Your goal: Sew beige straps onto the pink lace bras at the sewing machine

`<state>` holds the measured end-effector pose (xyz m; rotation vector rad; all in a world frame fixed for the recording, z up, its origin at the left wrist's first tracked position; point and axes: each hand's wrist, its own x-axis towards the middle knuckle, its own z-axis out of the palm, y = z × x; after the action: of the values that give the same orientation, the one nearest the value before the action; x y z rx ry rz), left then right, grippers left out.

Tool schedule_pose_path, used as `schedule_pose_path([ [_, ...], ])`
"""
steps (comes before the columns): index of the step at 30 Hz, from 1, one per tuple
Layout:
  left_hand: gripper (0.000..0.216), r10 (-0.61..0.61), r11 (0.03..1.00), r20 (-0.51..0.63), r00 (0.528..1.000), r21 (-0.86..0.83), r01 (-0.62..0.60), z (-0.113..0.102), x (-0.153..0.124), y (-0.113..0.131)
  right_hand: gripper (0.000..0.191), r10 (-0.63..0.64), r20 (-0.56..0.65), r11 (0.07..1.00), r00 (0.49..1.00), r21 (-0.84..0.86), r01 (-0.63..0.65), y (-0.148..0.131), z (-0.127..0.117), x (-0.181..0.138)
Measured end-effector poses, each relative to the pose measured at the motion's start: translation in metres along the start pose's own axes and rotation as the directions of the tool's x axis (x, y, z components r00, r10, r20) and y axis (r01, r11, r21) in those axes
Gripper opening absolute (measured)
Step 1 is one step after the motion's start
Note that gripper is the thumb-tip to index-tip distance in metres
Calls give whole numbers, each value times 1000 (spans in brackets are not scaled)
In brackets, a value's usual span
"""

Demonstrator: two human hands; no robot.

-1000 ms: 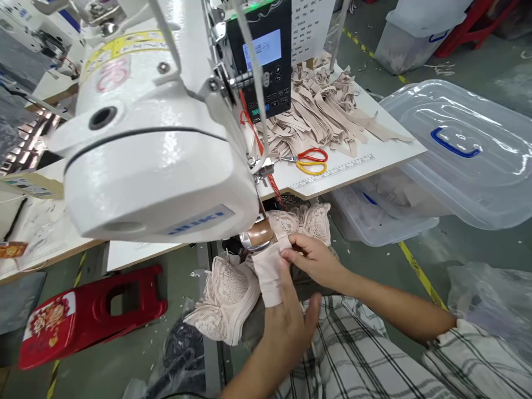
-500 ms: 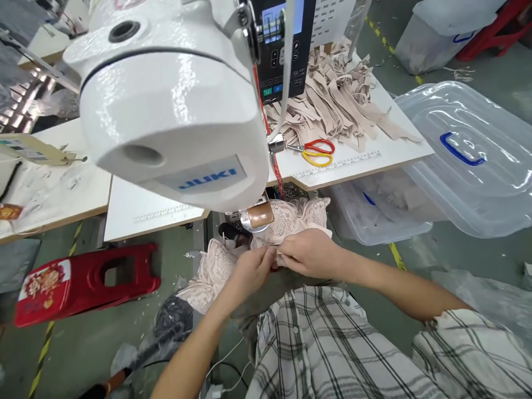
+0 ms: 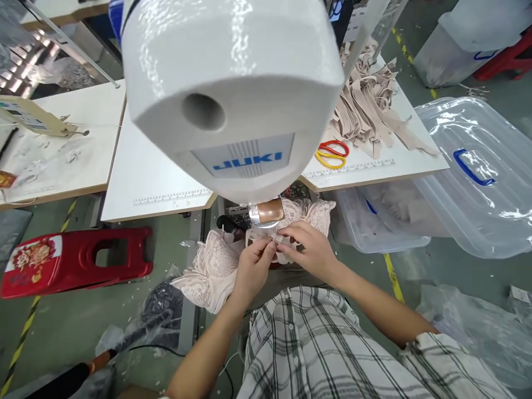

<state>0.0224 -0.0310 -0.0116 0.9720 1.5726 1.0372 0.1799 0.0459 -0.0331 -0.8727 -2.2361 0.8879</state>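
Note:
A pale pink lace bra hangs in front of the sewing machine, with more lace cups to the right of the machine's end; whether these belong to one piece I cannot tell. My left hand is closed, thumb and forefinger pinching the edge of the lace bra below the machine. Close beside it, my right hand pinches the same edge between thumb and bent fingers. The small piece of fabric at the fingertips is partly hidden. Just above the hands is the machine's rounded metal and brown end.
The white sewing machine head fills the upper middle. On the white table, scissors lie near a heap of beige fabric strips. Clear plastic bins stand right; a red stool is at left.
The view has moved closer to the machine head, which now hides most of the control panel. My right fingers have lifted and spread slightly, while my left hand keeps its pinch.

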Motion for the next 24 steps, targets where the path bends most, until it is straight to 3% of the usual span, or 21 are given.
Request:
schedule_pose_path([
  [4, 32, 90, 992, -42, 995, 97, -86, 0, 0, -2, 24, 33, -28, 999, 999, -9, -34, -2, 4, 0],
  [9, 32, 116, 985, -58, 992, 134, -108, 3, -1, -3, 19, 2, -75, 999, 997, -38, -5, -2, 6, 1],
  [13, 35, 50, 996, -49, 998, 80, -46, 4, 3, -5, 19, -42, -89, 998, 995, -48, 38, -3, 12, -4],
  [17, 43, -40, 999, -36, 999, 29, 41, -1, 9, -11, 22, -216, 10, 972, 976, -97, 216, 21, 4, 1],
  [19, 46, -78, 996, -14, 997, -37, 77, -5, 12, -14, 24, -152, 18, 970, 988, -190, 152, 46, -17, 21],
  [21, 47, -96, 988, 2, 995, -122, 95, -9, 12, -17, 31, 40, -94, 919, 995, -387, -73, 74, -47, 53],
  [22, 47, -100, 982, 10, 995, -161, 100, -9, 12, -18, 37, 132, -144, 849, 981, -494, -187, 87, -64, 72],
  [24, 47, -112, 965, 34, 993, -235, 117, -10, 10, -18, 46, 285, -94, 684, 954, -678, -271, 105, -93, 110],
])
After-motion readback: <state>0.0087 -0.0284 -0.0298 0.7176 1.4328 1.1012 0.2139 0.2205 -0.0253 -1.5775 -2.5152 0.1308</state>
